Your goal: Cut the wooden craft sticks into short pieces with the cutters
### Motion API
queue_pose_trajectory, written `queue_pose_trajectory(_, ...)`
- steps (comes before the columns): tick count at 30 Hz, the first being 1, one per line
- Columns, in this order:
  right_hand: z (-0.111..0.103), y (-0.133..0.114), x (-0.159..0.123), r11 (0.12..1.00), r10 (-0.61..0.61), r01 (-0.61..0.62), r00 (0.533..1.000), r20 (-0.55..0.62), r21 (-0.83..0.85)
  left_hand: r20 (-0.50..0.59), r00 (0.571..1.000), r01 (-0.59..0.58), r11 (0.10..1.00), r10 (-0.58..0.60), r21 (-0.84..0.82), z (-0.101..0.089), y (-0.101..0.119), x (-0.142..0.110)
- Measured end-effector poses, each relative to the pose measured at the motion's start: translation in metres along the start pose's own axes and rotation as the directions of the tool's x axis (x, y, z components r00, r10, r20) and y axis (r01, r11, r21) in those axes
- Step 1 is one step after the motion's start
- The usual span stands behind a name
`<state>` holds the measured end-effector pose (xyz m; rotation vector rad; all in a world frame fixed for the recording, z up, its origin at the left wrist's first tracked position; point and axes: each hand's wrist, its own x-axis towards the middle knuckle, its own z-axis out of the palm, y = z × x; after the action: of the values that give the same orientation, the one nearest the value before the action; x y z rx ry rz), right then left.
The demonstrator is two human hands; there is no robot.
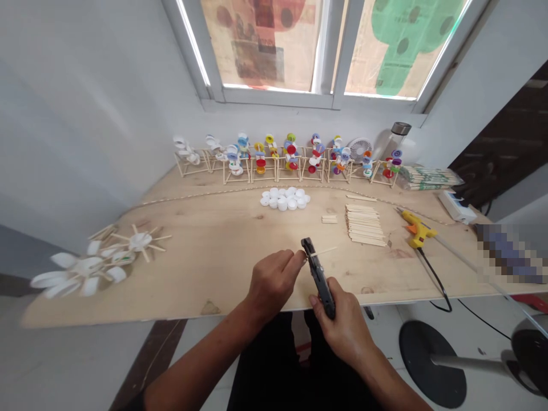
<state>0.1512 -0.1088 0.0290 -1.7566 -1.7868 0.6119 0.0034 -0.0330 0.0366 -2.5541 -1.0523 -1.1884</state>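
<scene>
In my right hand (346,322) is a dark hand cutter (319,275), gripped by its handles with the jaw end pointing away from me. A thin wooden stick (326,250) crosses the jaws, its free end sticking out to the right. My left hand (274,282) pinches the stick's other end just left of the jaws; that end is hidden by the fingers. Beyond the hands lie a few short cut sticks (329,219) and a stack of longer wooden sticks (365,224). White bottle caps (286,198) are grouped farther back.
A yellow glue gun (418,228) with a black cord lies at right, near a white power strip (457,206). Small stick-and-cap wheels on stands (291,154) line the back wall. White spoon-bladed wheels (88,268) sit at left. The wooden table's (184,285) front edge is close to me.
</scene>
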Motion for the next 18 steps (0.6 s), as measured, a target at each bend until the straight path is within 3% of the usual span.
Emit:
queue_pose_trajectory(4, 0.000, 0.000, 0.001, 1.000, 0.017, -0.017, 1.000, 0.008, 0.016, 0.010, 0.998, -0.063, 0.998, 0.063, 0.021, 0.004, -0.004, 0.000)
queue_pose_trajectory(10, 0.002, 0.003, 0.002, 0.999, 0.002, -0.001, 1.000, -0.010, 0.045, 0.021, 0.999, -0.044, 0.999, 0.044, -0.014, 0.003, -0.004, 0.001)
queue_pose_trajectory(18, -0.006, -0.003, -0.001, 0.999, 0.024, -0.024, 1.000, -0.005, 0.037, 0.131, 0.988, 0.114, 0.945, -0.076, -0.305, -0.013, 0.004, 0.009)
